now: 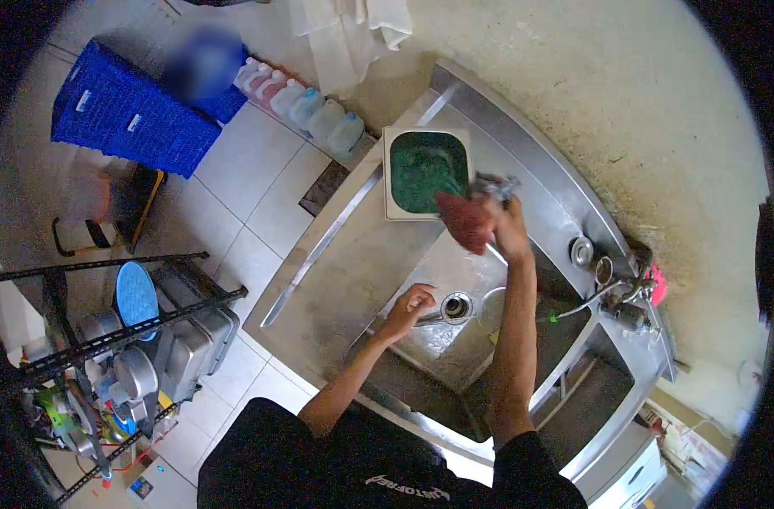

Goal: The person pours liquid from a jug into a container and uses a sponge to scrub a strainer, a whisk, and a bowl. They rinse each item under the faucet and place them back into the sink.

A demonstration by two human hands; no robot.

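Note:
My right hand (510,231) is raised over the far side of the sink, beside a white-rimmed tub (392,208) of green liquid. It grips a dark red cloth (466,222), which hangs to the left, and a grey metal piece (497,185) sticks up past the fingers. Motion blurs that metal piece; I cannot tell its kind. Over the sink basin (480,360), left of the round drain (456,307), my left hand (408,314) hovers with loosely bent fingers and nothing visible in it.
A tap with a hose (590,299) stands at the sink's right, near small metal cups (582,251). A second basin (586,407) lies nearer right. Jugs (306,109) line the wall, with blue crates (132,110) farther left. A rack with pans (136,369) stands at left.

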